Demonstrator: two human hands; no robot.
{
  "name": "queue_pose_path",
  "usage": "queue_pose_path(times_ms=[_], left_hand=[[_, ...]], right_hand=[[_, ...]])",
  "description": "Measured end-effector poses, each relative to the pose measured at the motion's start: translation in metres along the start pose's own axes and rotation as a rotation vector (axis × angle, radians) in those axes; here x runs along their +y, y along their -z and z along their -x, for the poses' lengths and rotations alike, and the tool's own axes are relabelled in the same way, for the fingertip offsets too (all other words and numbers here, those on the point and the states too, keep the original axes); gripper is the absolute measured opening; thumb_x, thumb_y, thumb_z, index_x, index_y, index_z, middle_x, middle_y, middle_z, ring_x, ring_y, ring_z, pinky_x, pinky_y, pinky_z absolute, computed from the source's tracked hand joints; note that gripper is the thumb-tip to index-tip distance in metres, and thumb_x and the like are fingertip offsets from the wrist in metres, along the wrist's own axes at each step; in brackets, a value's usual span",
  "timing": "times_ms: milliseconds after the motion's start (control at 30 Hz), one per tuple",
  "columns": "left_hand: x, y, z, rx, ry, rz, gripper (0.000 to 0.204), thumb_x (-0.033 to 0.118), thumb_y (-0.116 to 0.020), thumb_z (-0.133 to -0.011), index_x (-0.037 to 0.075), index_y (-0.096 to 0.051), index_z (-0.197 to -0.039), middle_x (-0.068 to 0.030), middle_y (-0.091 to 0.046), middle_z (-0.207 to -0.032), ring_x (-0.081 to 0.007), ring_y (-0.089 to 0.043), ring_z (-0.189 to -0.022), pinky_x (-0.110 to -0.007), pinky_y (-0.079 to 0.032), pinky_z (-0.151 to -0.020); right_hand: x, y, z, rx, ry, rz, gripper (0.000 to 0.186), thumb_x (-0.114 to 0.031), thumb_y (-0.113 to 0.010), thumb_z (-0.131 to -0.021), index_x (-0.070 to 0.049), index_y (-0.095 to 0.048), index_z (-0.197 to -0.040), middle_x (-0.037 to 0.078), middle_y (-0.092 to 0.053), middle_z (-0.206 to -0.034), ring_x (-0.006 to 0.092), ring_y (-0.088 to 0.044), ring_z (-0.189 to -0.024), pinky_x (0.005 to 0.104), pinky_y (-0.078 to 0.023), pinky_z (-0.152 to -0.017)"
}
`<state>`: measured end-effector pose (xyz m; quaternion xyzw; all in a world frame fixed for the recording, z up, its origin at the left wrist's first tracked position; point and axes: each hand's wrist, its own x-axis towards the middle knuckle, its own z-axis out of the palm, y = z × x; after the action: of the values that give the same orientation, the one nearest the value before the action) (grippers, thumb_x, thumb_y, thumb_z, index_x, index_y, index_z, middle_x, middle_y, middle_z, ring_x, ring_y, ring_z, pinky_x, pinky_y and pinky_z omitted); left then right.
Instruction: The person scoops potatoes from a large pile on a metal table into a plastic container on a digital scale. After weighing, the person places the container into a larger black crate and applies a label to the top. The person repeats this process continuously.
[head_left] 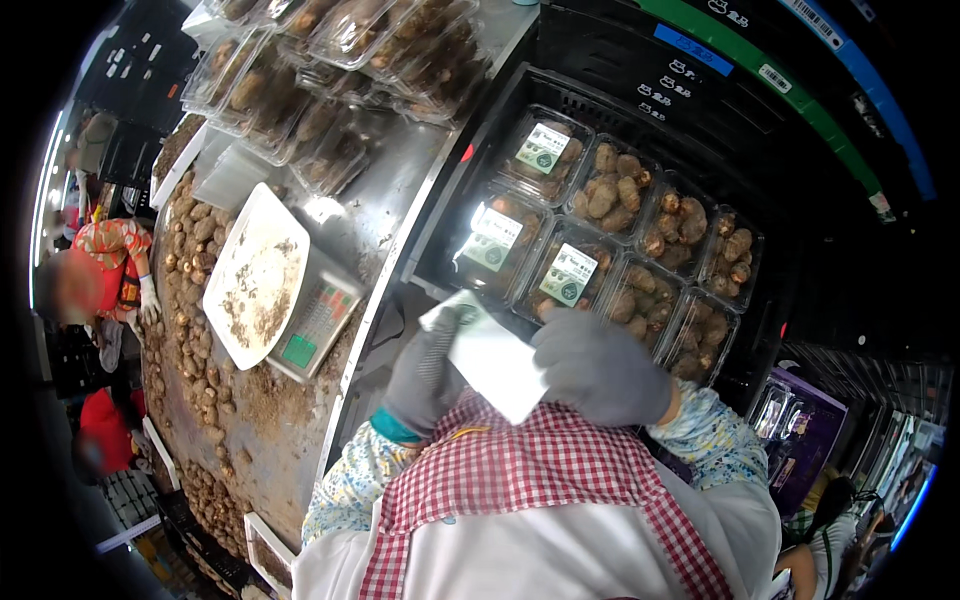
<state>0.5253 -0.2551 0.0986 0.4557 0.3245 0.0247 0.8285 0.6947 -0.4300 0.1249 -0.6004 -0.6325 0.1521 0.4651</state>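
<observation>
In front of my apron I hold a white label sheet [497, 365] with a green-and-white printed patch at its upper left end. My left hand [422, 378], in a grey glove, grips its left side. The gloved right hand [605, 368] has its fingers curled at the sheet's right edge; the fingertips are partly blurred. Just beyond both hands, a black crate [430, 262] holds several clear plastic boxes of taro [605, 197]. Three boxes on the left side carry white-and-green labels [568, 275]; the other boxes show bare lids.
Left of the crate stands a metal table [400, 190] with loose taro [195, 300], a white scoop tray [258, 275] on a scale [318, 318], and stacked taro boxes [345, 70]. Co-workers [105, 270] are at its far left. A purple carton [800, 430] sits to the right.
</observation>
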Motion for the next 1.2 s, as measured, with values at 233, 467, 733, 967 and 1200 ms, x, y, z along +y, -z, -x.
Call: queue_pose_path(times_ms=[233,467,733,967,1200], left_hand=[[0.018,0.016,0.013,0.187,-0.217,0.172,0.040,0.030,-0.050,-0.105,-0.002,-0.055,-0.127,-0.0121,-0.066,-0.116,-0.0174,-0.066,-0.099,-0.030,-0.054,-0.086],[0.022,0.031,0.025,0.234,-0.304,0.066,0.035,0.027,-0.056,-0.102,0.000,-0.058,-0.124,-0.0081,-0.066,-0.117,-0.0182,-0.064,-0.105,-0.034,-0.051,-0.092],[0.002,0.020,0.034,-0.056,-0.307,-0.321,0.032,0.013,-0.057,-0.101,0.000,-0.058,-0.131,-0.0079,-0.063,-0.128,-0.0154,-0.058,-0.116,-0.031,-0.046,-0.098],[0.002,-0.005,0.030,-0.045,-0.066,0.081,0.034,0.020,-0.055,-0.102,0.000,-0.056,-0.129,-0.0112,-0.067,-0.118,-0.0163,-0.065,-0.106,-0.030,-0.054,-0.088],[-0.004,-0.007,0.029,-0.040,0.055,0.381,0.042,0.025,-0.054,-0.102,-0.004,-0.051,-0.132,-0.0169,-0.065,-0.118,-0.0247,-0.066,-0.106,-0.038,-0.057,-0.090]], right_hand=[[0.154,0.092,-0.009,0.408,-0.914,0.038,0.018,-0.011,-0.065,-0.091,-0.002,-0.056,-0.104,0.008,-0.063,-0.096,0.0136,-0.062,-0.084,0.0298,-0.054,-0.067],[0.255,0.082,0.003,0.108,-0.884,0.616,0.036,-0.019,-0.071,-0.086,-0.001,-0.050,-0.110,0.020,-0.066,-0.106,0.0300,-0.069,-0.089,0.0412,-0.055,-0.069],[0.122,0.055,-0.030,0.195,-0.733,0.098,0.046,-0.043,-0.074,-0.085,-0.005,-0.063,-0.109,0.013,-0.067,-0.101,0.0242,-0.067,-0.095,0.0364,-0.053,-0.084],[-0.001,-0.049,0.006,-0.181,-0.392,-0.365,0.017,-0.018,-0.071,-0.089,-0.001,-0.068,-0.089,0.012,-0.061,-0.080,0.0235,-0.060,-0.072,0.0352,-0.049,-0.067],[-0.009,-0.038,0.015,0.120,-0.092,0.172,0.024,-0.024,-0.071,-0.085,-0.010,-0.065,-0.104,0.005,-0.060,-0.092,0.0256,-0.060,-0.083,0.0368,-0.049,-0.071]])
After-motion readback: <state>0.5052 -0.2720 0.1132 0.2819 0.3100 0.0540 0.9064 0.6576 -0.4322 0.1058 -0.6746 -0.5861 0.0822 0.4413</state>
